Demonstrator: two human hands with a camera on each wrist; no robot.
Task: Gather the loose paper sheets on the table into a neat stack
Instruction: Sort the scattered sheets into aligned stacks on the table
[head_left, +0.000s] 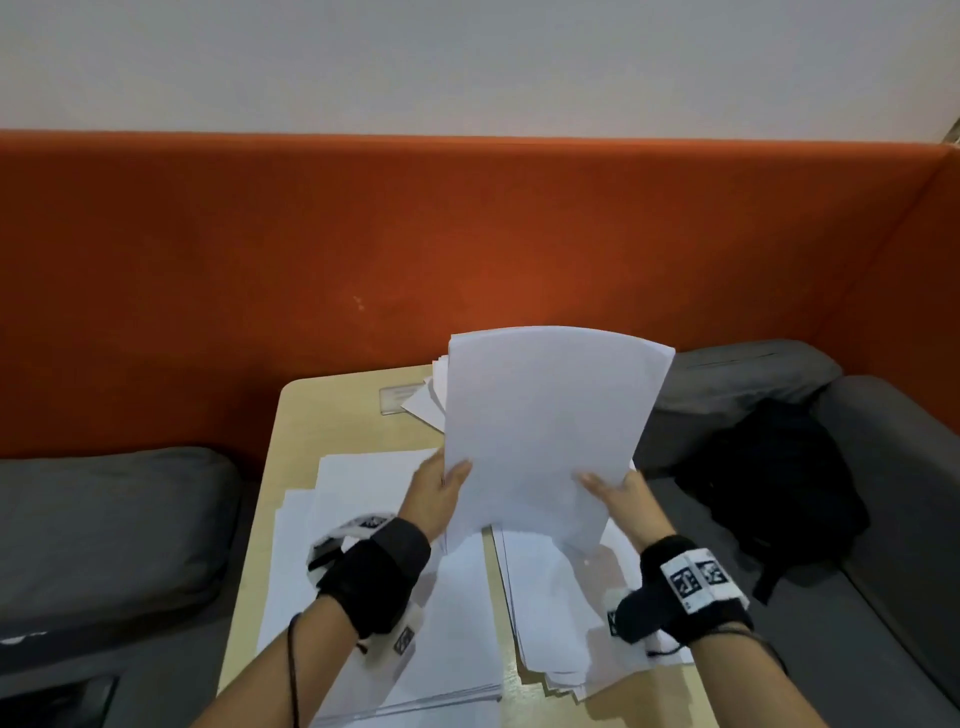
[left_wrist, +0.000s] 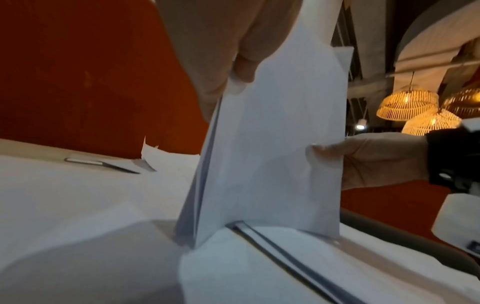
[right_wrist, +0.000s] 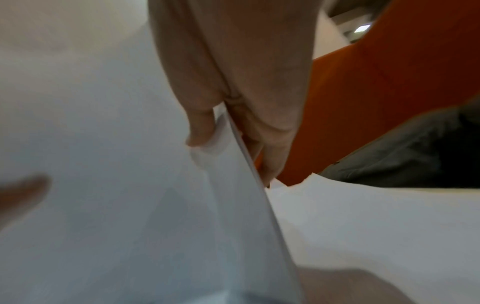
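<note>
A bundle of white paper sheets (head_left: 545, 426) stands nearly upright over the middle of the table, its lower edge resting on loose sheets. My left hand (head_left: 441, 488) pinches its left edge, thumb in front. My right hand (head_left: 615, 488) pinches the right edge the same way. The left wrist view shows the bundle (left_wrist: 272, 154) edge-on, held by my left hand (left_wrist: 228, 82), with my right hand (left_wrist: 363, 158) beyond. The right wrist view shows my right hand (right_wrist: 233, 127) pinching the bundle (right_wrist: 130, 185). More loose sheets (head_left: 363, 499) lie spread on the left, and a rough pile (head_left: 561, 613) on the right.
The small wooden table (head_left: 306, 415) is ringed by an orange backrest (head_left: 363, 234) and grey seat cushions (head_left: 104, 519). A black bag (head_left: 769, 478) lies on the right cushion. A clear sign holder (head_left: 400, 397) lies near the table's far edge.
</note>
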